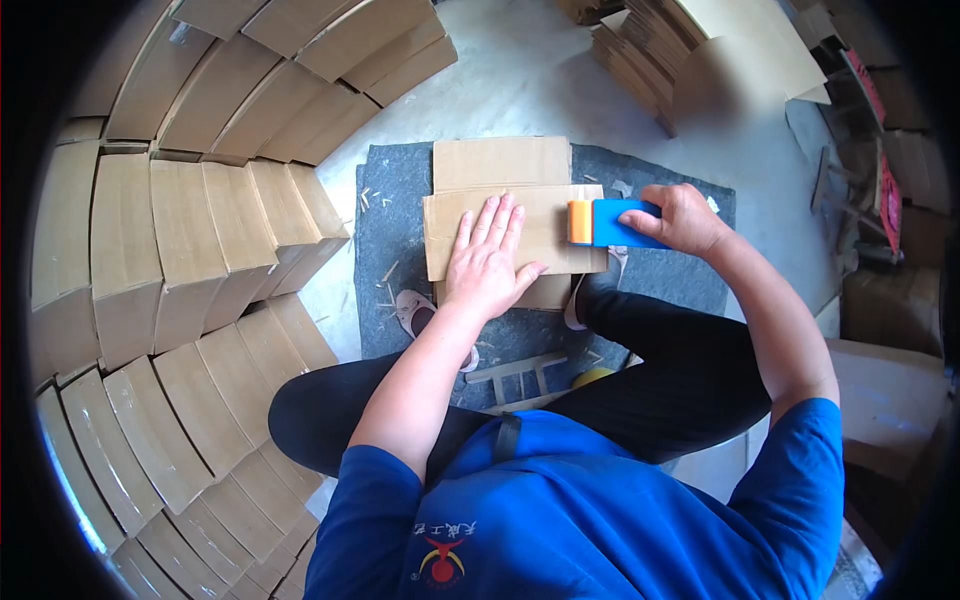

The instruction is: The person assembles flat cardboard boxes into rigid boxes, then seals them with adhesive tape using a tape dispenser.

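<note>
A flat cardboard box (545,215) lies across another cardboard piece (500,163), which shows above and below it. My left hand (487,265) rests flat on the upper box, left of its middle, with the fingers stretched and the thumb out to the side. My right hand (685,220) is closed around the right end of a blue tape dispenser (618,223). Its orange front end overlaps the right part of the box. The fingertips under the dispenser are hidden.
A dark grey mat (395,230) under the cardboard carries small scraps. Stacked cardboard boxes (185,225) crowd the left side. More cardboard sheets (640,60) stand at the upper right. A small wooden frame (515,380) lies between my legs.
</note>
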`<state>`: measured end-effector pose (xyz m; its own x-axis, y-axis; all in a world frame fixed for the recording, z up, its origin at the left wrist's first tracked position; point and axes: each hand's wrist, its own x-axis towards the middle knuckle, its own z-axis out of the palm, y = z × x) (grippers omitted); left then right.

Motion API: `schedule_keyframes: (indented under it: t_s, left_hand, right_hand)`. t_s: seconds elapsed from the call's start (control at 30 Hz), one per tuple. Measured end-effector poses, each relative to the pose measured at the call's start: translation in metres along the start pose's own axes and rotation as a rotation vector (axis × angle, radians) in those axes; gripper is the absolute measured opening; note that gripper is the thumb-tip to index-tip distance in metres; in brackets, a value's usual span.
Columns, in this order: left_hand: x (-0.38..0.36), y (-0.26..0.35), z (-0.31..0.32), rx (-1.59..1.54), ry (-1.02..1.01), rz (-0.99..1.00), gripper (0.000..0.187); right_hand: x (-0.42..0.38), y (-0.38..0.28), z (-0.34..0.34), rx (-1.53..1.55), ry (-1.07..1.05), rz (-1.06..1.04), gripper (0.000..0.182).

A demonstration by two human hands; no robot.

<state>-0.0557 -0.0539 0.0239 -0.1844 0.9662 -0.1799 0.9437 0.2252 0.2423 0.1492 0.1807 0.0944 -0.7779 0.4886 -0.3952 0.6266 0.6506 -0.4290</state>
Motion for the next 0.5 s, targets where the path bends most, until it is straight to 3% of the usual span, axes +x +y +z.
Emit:
schedule_keyframes:
  t_s: [0.17, 0.3, 0.4, 0.5]
  left_hand:
    - [0.005, 0.003, 0.000, 0.015, 0.008, -0.017, 0.087]
    - [0.009, 0.011, -0.001, 0.013, 0.036, -0.009, 0.089]
    - [0.025, 0.040, -0.008, -0.036, 0.037, -0.165, 0.096]
    - [0.051, 0.070, -0.010, -0.090, 0.025, -0.018, 0.101]
  right_hand:
    - [-0.019, 0.056, -0.005, 0.041, 0.001, 0.007, 0.060]
    - [-0.012, 0.055, -0.004, 0.071, 0.001, 0.041, 0.062]
    - [-0.007, 0.064, 0.004, 0.093, 0.009, -0.021, 0.061]
    - [-0.007, 0.062, 0.001, 0.106, 0.007, -0.032, 0.059]
